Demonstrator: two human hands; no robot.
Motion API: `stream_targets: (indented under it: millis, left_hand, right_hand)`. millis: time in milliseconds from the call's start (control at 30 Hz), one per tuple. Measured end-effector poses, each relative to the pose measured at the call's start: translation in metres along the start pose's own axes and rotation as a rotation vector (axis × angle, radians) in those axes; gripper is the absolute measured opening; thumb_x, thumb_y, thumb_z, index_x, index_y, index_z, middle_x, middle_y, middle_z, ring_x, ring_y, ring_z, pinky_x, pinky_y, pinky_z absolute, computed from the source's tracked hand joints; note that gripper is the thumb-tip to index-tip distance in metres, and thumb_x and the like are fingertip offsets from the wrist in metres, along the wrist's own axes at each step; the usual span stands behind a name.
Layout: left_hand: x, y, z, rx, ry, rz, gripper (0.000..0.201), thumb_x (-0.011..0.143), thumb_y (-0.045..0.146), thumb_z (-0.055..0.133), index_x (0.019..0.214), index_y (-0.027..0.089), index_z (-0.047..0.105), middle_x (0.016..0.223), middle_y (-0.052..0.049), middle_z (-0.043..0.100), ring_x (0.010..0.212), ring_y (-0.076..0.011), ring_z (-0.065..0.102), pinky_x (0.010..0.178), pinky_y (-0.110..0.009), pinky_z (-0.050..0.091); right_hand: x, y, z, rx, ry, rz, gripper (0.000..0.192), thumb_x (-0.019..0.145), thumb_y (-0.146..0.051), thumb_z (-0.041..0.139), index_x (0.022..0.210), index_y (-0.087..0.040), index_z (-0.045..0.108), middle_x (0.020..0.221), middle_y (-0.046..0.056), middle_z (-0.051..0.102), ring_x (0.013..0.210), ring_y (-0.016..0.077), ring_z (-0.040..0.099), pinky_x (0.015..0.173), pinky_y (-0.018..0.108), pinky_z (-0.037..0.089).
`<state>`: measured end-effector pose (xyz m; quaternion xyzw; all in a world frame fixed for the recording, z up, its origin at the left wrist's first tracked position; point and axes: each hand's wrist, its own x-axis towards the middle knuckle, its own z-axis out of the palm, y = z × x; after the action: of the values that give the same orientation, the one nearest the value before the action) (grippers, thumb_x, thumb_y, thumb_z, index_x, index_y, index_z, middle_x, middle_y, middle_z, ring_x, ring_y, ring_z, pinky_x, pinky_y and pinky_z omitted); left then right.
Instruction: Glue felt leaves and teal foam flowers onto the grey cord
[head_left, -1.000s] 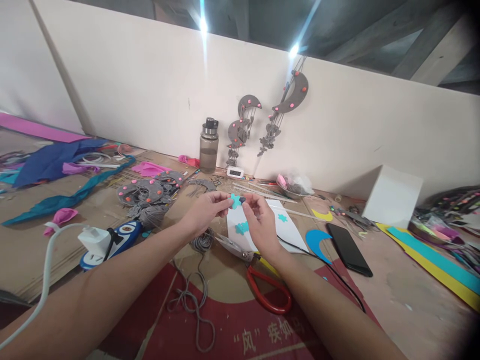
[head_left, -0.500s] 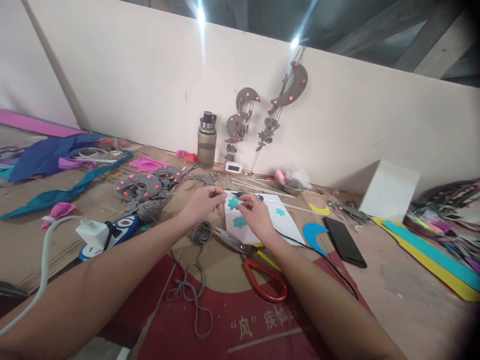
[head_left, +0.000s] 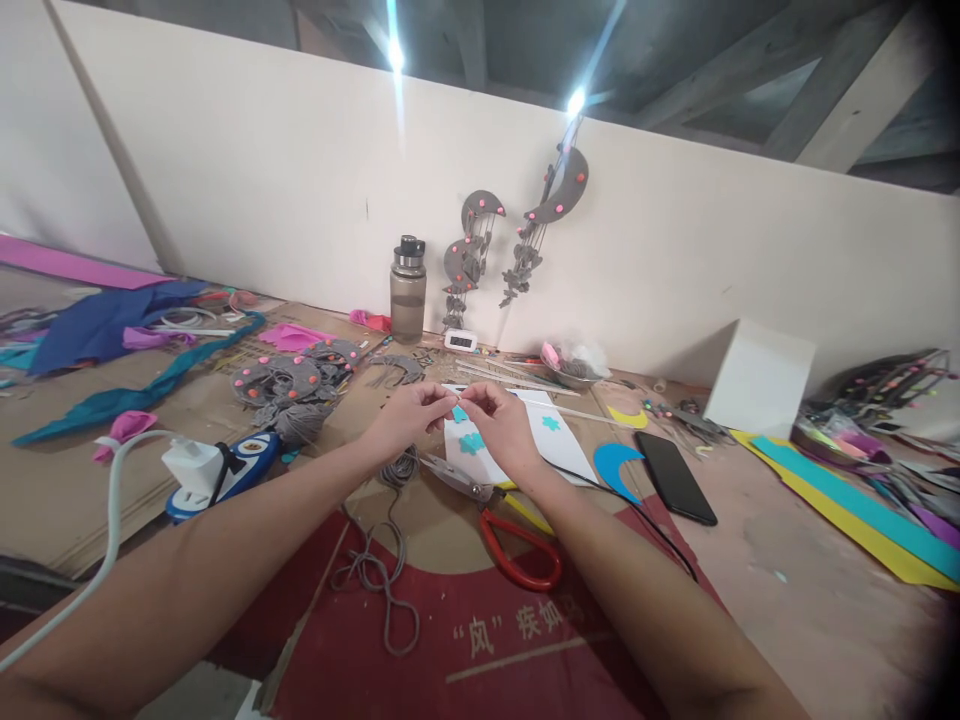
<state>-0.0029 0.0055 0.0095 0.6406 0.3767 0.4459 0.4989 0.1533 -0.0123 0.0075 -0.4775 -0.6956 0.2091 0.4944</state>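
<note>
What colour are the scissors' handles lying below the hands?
Red; the scissors show best in the head view, just below the right hand.

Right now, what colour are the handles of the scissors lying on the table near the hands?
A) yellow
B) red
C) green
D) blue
B: the scissors lie on the table just below the right hand, and their looped handles are plainly red, with the metal blades pointing toward the left hand.
</note>
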Motion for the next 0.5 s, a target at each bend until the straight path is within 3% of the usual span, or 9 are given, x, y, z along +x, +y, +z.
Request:
stream_targets:
  millis: [300,500]
  left_hand:
    - [-0.001,0.007,-0.003,0.091,0.064,0.078,0.03,0.072,0.04,0.066,0.086,0.014,0.059,0.075,0.0,0.061,0.056,-0.0093,0.052,0.053,-0.023,0.041]
    - [0.001,0.002,-0.011,0.405,0.122,0.265,0.024,0.076,0.036,0.062,0.09,0.017,0.06,0.077,-0.003,0.064,0.069,-0.0147,0.058,0.062,-0.026,0.044]
  right_hand:
    - [-0.004,-0.005,0.003,0.035,-0.003,-0.069,0.013,0.08,-0.032,0.057,0.086,-0.021,0.056,0.08,0.0,0.062,0.069,0.0123,0.054,0.064,0.024,0.043]
    - [-0.007,-0.008,0.001,-0.021,-0.025,-0.126,0.005,0.079,-0.026,0.057,0.079,-0.021,0.056,0.074,-0.002,0.06,0.067,0.0124,0.054,0.065,0.024,0.042]
